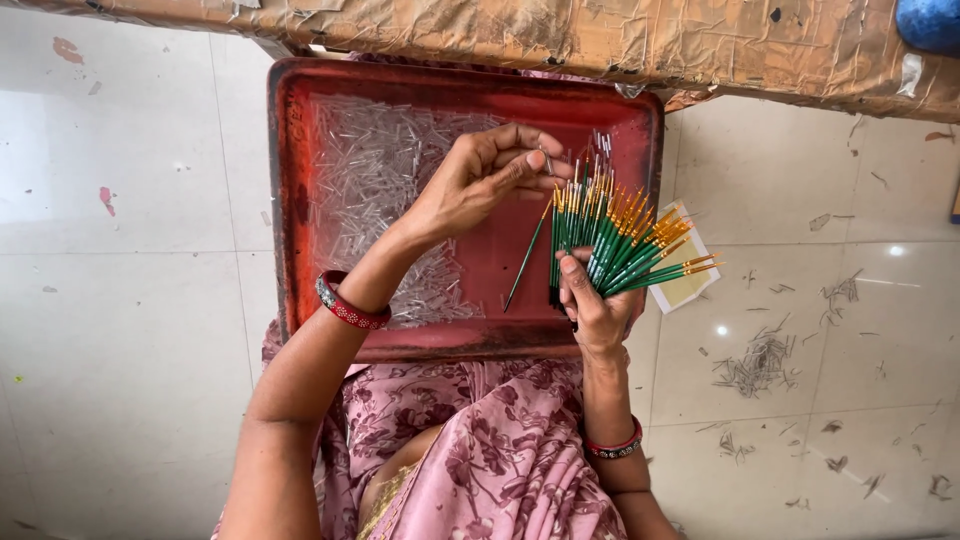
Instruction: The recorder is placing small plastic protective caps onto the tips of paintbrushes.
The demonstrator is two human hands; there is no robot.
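My right hand [597,305] grips a fanned bundle of thin green brushes [612,240] with gold ferrules, held over the right side of a red metal tray [480,335] on my lap. One green brush [527,258] hangs loose at the bundle's left. My left hand [485,178] hovers above the tray's middle, its fingertips pinching a small clear plastic cap [546,160] close to the brush tips. A heap of clear plastic caps [375,165] fills the tray's left half.
A cardboard-wrapped surface [600,40] runs along the top edge. A yellow and white card [685,285] lies on the white tiled floor [120,300] right of the tray. Scattered grey bristle scraps [760,362] litter the floor at right. A blue object [930,22] sits top right.
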